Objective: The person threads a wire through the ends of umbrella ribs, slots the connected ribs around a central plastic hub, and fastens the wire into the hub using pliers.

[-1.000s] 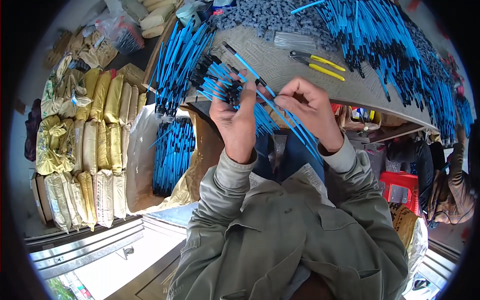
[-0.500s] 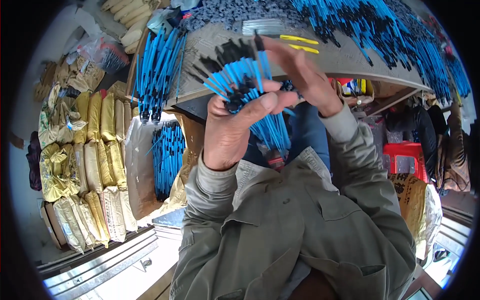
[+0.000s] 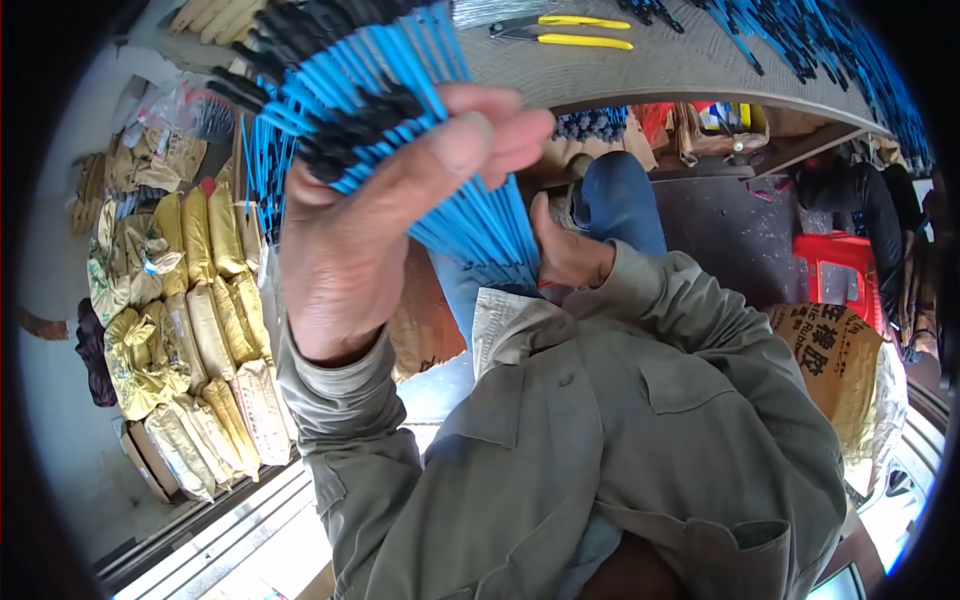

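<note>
We see a left hand (image 3: 370,230) raised close to the camera, fingers and thumb clamped around a thick bundle of blue rods (image 3: 440,150) with black tips. The bundle fans out above the fist toward the upper left, its black ends spread wide, and narrows below the fingers toward the right hand (image 3: 565,255). That hand sits just under the bundle's lower end, thumb up against the blue rods, palm partly hidden behind them; we judge it to be closed on the same bundle, though its fingers are out of sight. The two hands are near each other, the left above and in front. Both sleeves belong to an olive-grey work jacket (image 3: 600,450) that fills the lower middle of the view, with blue trousers (image 3: 620,200) showing past the right wrist.

Beyond the hands, a grey tabletop (image 3: 640,70) curves across the top; on it lie pliers with yellow handles (image 3: 570,30), and more blue rods (image 3: 850,50) are scattered along its right part. At the left, rows of yellow sacks (image 3: 200,330) are stacked on the floor. At the right, under the table edge, stands a red plastic stool (image 3: 840,275), and nearer the jacket a brown printed sack (image 3: 840,360).
</note>
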